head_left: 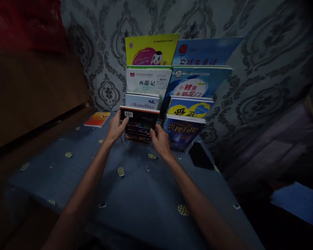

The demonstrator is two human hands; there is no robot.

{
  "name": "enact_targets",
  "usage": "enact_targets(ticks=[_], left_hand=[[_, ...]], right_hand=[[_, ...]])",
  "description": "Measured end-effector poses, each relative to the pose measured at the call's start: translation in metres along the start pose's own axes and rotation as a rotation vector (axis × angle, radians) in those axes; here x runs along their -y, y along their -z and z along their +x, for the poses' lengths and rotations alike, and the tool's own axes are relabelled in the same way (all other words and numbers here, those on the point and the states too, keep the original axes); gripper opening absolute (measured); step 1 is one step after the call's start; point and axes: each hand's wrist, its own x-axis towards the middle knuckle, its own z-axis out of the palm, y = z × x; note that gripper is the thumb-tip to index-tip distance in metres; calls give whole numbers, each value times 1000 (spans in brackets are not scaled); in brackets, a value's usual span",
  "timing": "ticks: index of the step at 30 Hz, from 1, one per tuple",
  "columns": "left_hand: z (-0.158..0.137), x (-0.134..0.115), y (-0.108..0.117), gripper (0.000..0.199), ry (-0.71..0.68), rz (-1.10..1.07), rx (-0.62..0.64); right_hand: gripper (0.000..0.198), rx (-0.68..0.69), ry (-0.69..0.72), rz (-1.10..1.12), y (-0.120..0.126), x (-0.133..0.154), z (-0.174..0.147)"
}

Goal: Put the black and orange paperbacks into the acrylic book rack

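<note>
Right, you've got both hands on the dark book (139,122) at the far edge of the blue cloth-covered surface (135,194), and it stands upright in the front row of the tiered book rack, left column. Your left hand (117,127) wraps the book's left edge, thumb up by the barcode at its top corner, fingers curled behind. Your right hand (159,139) closes on the lower right corner, fingers pinching the cover from the front. Both hands are clamped on that one book, neither spread.

Behind it the left column climbs: a pale blue-and-white book (142,101) touching its back, then the white book (148,81) with large black characters, then the yellow book (151,49) with a cartoon figure on top. Just beside your right hand, the right column starts with a dark blue book (184,133), then the yellow-and-blue book (190,107), the book with a white oval (195,85), and the blue book (206,52) highest against the patterned wall (250,69).

Off to the left, near the far left corner of the surface, an orange book (97,119) lies flat, well apart from the rack. Right of the rack, a black phone-like slab (200,156) lies flat near the right edge.
</note>
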Motion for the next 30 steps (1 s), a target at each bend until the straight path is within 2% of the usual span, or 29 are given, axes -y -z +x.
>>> enact_targets(ticks=[3, 9, 12, 17, 23, 26, 30], left_hand=[[-5, 5, -2, 36, 11, 87, -6], [-15, 11, -7, 22, 6, 328, -8], [-19, 13, -13, 19, 13, 411, -16], [-24, 12, -21, 20, 41, 495, 9], [-23, 7, -24, 28, 121, 549, 16], [-22, 6, -24, 33, 136, 561, 17], [-20, 7, -24, 26, 147, 585, 18]], right_hand=[[17, 30, 1, -64, -5, -8, -1], [18, -3, 42, -254, -9, -23, -2], [20, 17, 31, -277, -10, -26, -3], [31, 32, -34, -321, -12, -19, -7], [49, -10, -90, -430, -17, -4, -11], [50, 13, -123, -494, -17, 0, -12], [48, 47, -123, -518, -17, -1, -11]])
